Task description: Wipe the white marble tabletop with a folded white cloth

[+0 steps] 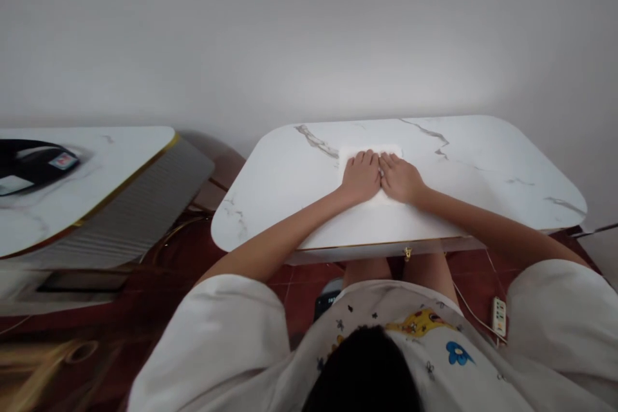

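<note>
A thin white square (394, 150), either a cloth or a paper napkin, lies flat on the white marble-patterned table (290, 187). My left hand (362, 176) rests palm down on it with the fingers stretched forward. Beside it, my right hand (400, 178) presses on the same square, also flat, its fingertips touching or nearly touching those of the left. Both hands cover the middle of the square. Its upper corners and a bit of the near edge show around them.
A plain wall (309, 32) rises behind the table. To the left stands a second marble-patterned table (116, 148) with a black object (38, 167) on it. A small drawer knob (408, 253) sits on the front edge. On the red floor lies a power strip (499, 317) with its cord.
</note>
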The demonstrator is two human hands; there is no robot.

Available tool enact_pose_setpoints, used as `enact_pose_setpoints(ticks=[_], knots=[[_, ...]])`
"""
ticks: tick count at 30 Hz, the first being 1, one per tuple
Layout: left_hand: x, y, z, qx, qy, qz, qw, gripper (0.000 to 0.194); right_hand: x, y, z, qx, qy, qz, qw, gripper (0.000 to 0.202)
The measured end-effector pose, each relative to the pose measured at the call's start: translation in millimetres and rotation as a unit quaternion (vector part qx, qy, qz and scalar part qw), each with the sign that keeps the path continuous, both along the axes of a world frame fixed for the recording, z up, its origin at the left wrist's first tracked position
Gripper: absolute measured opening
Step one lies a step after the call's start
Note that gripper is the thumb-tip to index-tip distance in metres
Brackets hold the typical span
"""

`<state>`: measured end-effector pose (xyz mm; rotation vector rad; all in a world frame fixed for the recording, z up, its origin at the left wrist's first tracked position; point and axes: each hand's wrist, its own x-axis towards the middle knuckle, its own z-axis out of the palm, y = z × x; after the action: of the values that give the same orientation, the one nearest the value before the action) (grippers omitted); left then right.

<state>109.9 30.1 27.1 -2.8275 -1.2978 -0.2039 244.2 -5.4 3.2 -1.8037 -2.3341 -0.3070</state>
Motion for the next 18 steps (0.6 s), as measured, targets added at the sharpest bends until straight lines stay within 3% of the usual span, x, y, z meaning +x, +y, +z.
enact_pose_setpoints(ticks=[5,10,14,18], knots=[[-22.9,-62.7,-1.0,-0.019,0.017,0.007,1.000,0.055,-11.4,-59.0,-2.8,-0.003,0.035,0.059,0.998,0.057],[0.2,-94.1,-8.1,-0.062,-0.002,-0.010,0.998,0.061,17.9,-99.9,-2.1,-0.008,0.043,0.052,0.998,0.055],[36.5,-84.2,-6.5,-0.056,-0.018,-0.046,0.997,0.060,54.0,-97.3,-1.2,-0.007,0.041,0.011,0.999,0.056],[66.7,-46.9,-5.7,-0.034,-0.039,-0.046,0.998,0.057,82.7,-57.4,-2.7,-0.013,0.044,-0.024,0.999,0.056]])
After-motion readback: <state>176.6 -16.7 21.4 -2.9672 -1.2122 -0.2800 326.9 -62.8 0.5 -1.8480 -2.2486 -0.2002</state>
